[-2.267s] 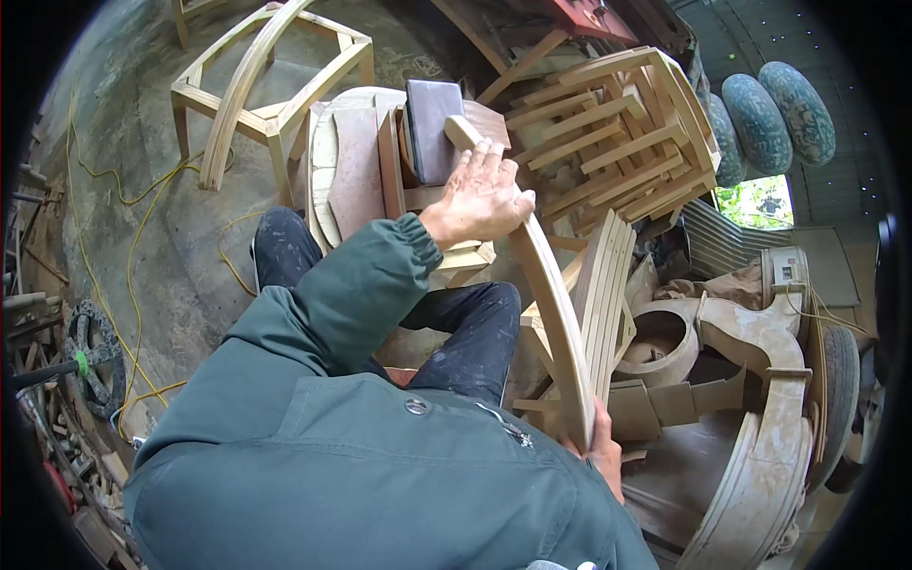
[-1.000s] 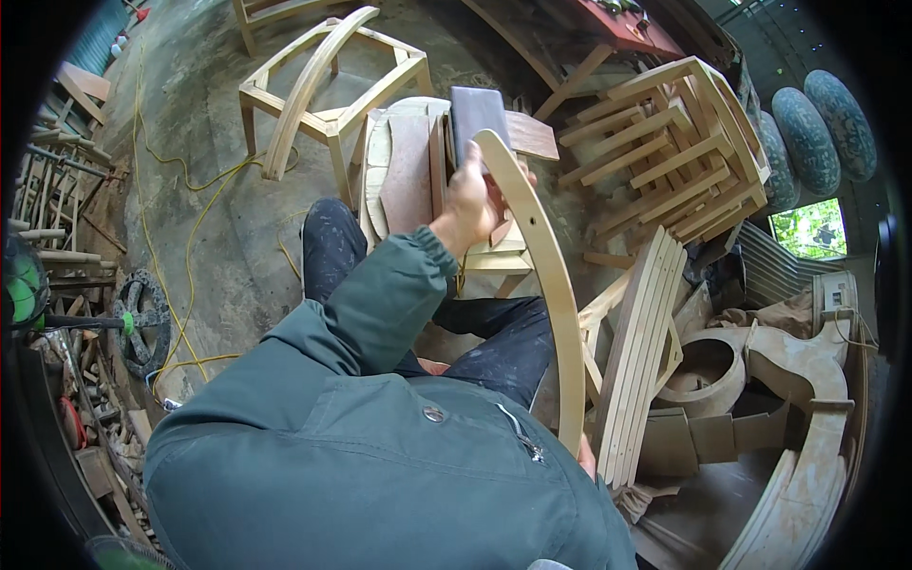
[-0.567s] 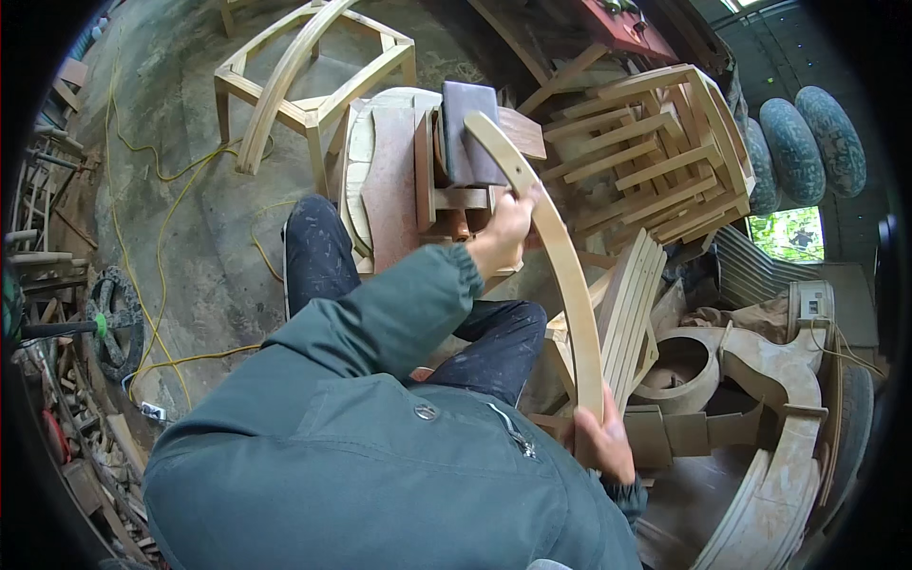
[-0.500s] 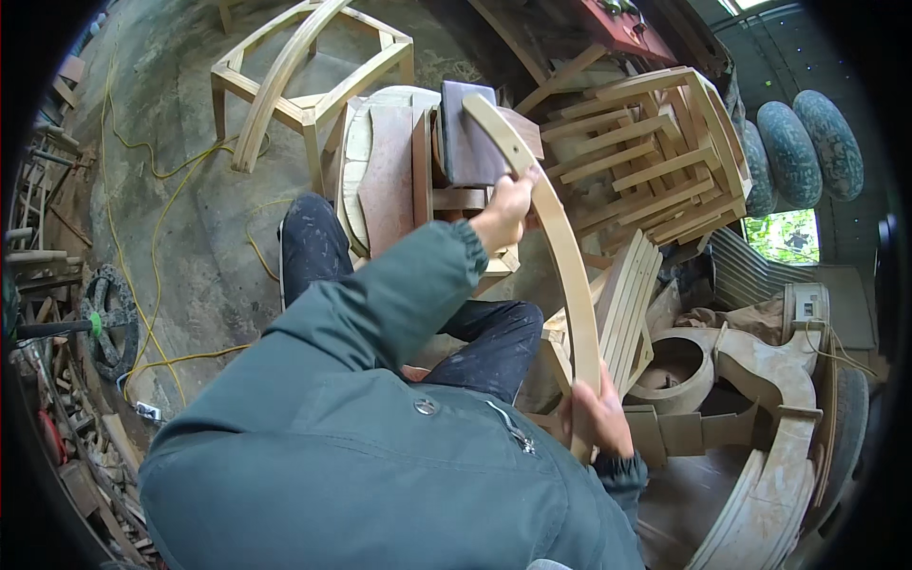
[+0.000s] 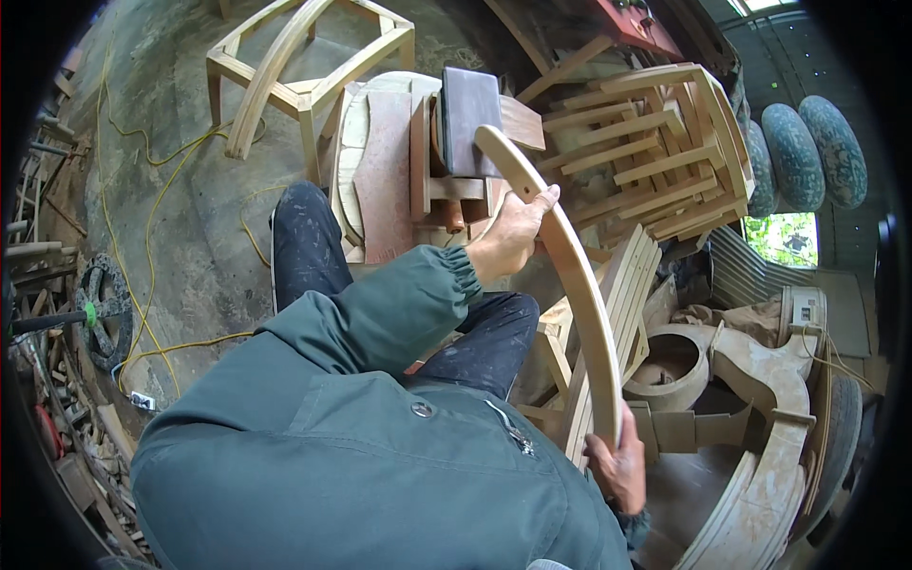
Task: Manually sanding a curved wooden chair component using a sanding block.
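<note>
Pale curved wooden rail (image 5: 579, 285) runs between both hands: the left hand (image 5: 510, 235) clasps its upper stretch, fingers (image 5: 543, 201) wrapped over the edge, and the right hand (image 5: 619, 463) grips its lower end. Just beyond the left fingers sits a dark pad (image 5: 467, 106) on a wooden jig (image 5: 385, 161).

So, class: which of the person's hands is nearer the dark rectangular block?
Left. The left hand grips the curved wooden slat just below the block; the right hand holds the slat's far lower end.
</note>
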Tool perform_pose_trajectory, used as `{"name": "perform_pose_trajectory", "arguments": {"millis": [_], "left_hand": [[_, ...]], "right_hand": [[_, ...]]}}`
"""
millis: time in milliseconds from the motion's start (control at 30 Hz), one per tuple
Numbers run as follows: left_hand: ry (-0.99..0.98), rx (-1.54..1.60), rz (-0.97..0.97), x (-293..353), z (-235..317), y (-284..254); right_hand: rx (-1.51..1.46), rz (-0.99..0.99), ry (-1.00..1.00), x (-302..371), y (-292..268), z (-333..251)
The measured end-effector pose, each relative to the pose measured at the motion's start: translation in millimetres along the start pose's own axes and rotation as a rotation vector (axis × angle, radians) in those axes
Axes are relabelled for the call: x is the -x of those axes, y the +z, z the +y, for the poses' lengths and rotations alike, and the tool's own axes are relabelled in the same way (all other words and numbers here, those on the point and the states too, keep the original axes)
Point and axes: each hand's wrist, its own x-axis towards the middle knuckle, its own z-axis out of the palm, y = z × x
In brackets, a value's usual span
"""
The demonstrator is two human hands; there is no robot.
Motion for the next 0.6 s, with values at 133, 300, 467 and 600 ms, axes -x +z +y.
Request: {"name": "perform_pose_trajectory", "arguments": {"millis": [133, 300, 467, 600], "left_hand": [[0.002, 0.159, -0.037, 7, 3, -4], [0.083, 0.29, 0.024, -30, 44, -4], [0.03, 0.205, 0.046, -38, 60, -8], [-0.011, 0.22, 0.026, 4, 39, 7]], "right_hand": [[0.212, 0.034, -0.104, 1, -41, -65], [0.276, 0.087, -0.282, -50, -29, -80], [0.388, 0.114, -0.269, -62, -25, -84], [0.562, 0.188, -0.33, -18, -77, -111]]}}
